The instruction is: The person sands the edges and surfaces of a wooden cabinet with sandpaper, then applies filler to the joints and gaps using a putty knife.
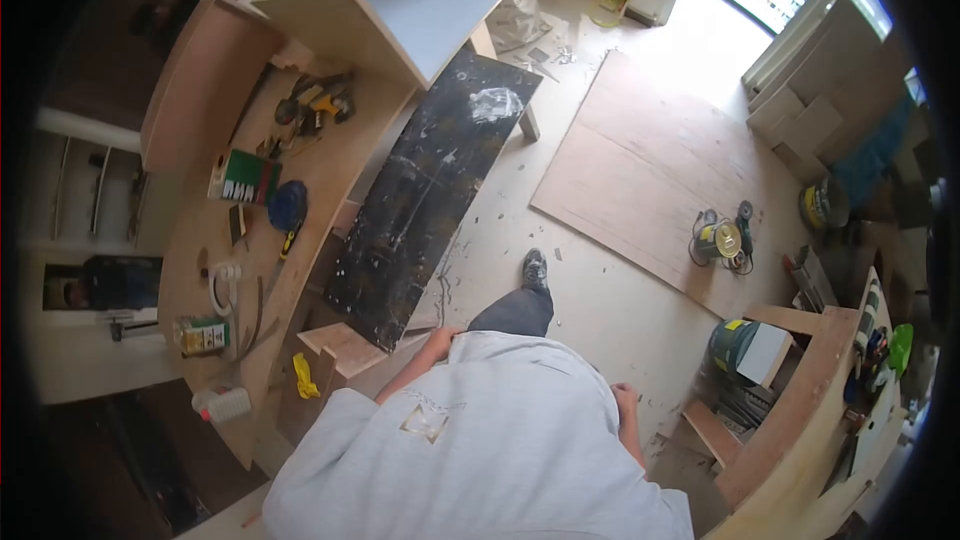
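Note:
My left hand hangs low by the hem of my grey shirt, near the end of a long, dark-stained work board. Shirt and wrist hide most of its fingers. On the other side, my right hand hangs beside my hip, above the floor. Its fingers turn away from view, and I make out nothing in it. One shoe shows ahead on the littered floor. Crumpled clear plastic lies on the far part of the dark board.
A wooden bench on the left holds a yellow-black drill, a tin and a jar. A large plywood sheet lies ahead, bearing a can. A cabinet box rises front left. Shelving stands right.

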The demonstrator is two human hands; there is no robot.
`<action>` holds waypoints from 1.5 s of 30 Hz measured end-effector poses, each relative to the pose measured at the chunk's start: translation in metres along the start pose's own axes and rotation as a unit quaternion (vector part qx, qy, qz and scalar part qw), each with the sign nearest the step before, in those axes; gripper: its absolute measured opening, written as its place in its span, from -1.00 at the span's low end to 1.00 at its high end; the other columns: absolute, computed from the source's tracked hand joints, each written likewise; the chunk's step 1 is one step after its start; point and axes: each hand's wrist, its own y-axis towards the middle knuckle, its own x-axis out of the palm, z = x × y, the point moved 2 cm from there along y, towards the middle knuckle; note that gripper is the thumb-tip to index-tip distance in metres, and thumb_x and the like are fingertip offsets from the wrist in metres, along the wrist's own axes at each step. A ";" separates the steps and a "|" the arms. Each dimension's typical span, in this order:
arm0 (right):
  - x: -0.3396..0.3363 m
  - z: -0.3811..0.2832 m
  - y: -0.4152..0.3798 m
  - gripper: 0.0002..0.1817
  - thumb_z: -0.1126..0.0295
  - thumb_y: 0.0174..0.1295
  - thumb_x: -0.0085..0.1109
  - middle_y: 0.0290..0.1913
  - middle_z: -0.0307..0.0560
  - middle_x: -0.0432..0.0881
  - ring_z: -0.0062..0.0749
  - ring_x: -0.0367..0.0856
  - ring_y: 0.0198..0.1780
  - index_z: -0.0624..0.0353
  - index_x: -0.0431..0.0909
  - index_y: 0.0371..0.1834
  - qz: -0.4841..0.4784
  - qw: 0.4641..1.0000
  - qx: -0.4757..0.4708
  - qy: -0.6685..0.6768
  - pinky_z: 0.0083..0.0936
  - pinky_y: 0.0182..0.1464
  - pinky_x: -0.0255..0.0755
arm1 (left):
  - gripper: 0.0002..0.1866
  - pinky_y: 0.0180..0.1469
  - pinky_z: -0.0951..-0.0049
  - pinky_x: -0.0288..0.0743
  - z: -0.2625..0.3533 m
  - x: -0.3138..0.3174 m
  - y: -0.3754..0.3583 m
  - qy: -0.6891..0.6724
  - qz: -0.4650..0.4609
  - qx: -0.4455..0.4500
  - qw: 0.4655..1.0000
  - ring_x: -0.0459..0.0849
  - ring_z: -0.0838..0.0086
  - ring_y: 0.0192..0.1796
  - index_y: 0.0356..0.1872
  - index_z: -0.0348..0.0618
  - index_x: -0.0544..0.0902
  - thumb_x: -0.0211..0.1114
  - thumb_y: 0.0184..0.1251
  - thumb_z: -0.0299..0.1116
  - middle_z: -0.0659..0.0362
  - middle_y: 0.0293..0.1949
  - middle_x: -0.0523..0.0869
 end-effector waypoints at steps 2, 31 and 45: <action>-0.029 -0.058 0.005 -0.80 0.31 0.40 0.37 -0.40 0.06 0.77 -0.33 0.77 -0.48 0.25 0.71 -0.23 0.037 0.997 0.052 0.041 -0.32 -0.49 0.62 | -0.48 0.23 0.10 0.70 0.044 -0.039 0.046 0.044 -0.021 0.002 0.999 0.90 0.15 0.06 0.28 0.13 0.85 0.55 0.25 -0.18 -0.14 -0.01 0.90; 0.082 -0.627 0.296 -0.67 0.20 0.52 0.27 -0.26 0.26 0.78 0.15 0.79 -0.18 0.31 0.74 -0.08 -0.158 0.964 -0.200 -0.074 -0.08 -0.05 0.60 | -0.33 0.77 0.10 0.07 0.485 -0.538 0.449 0.147 0.378 0.026 0.914 0.19 0.02 0.77 0.70 -0.17 0.36 -0.10 0.86 0.08 -0.08 0.72 0.32; 0.167 -0.553 0.436 -0.70 0.25 0.63 0.25 -0.40 -0.17 0.63 -0.51 0.58 -0.37 0.33 0.67 -0.12 -0.244 0.969 0.023 0.033 -0.43 -0.23 0.50 | -0.31 0.82 0.22 -0.11 0.475 -0.549 0.513 0.271 0.391 -0.008 0.879 -0.02 0.20 0.84 0.85 -0.13 -0.04 -0.31 0.93 -0.01 0.04 0.85 0.03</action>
